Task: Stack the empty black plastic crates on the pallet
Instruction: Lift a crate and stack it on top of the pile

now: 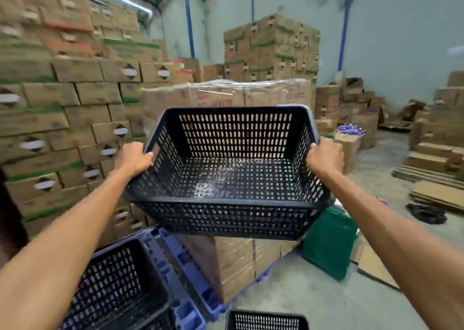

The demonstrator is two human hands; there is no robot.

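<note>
I hold an empty black perforated plastic crate (233, 179) in the air at chest height, its open top tilted toward me. My left hand (135, 157) grips its left rim and my right hand (325, 155) grips its right rim. Below at the lower left another black crate (118, 289) sits on a blue plastic pallet (185, 277). The rim of a third black crate (266, 321) shows at the bottom edge, on the floor.
Stacked cardboard boxes (62, 108) form a wall on the left. A wrapped pallet of boxes (238, 96) stands straight ahead. A green crate (329, 244) lies on the concrete floor to the right, with flattened cardboard (437, 176) farther right.
</note>
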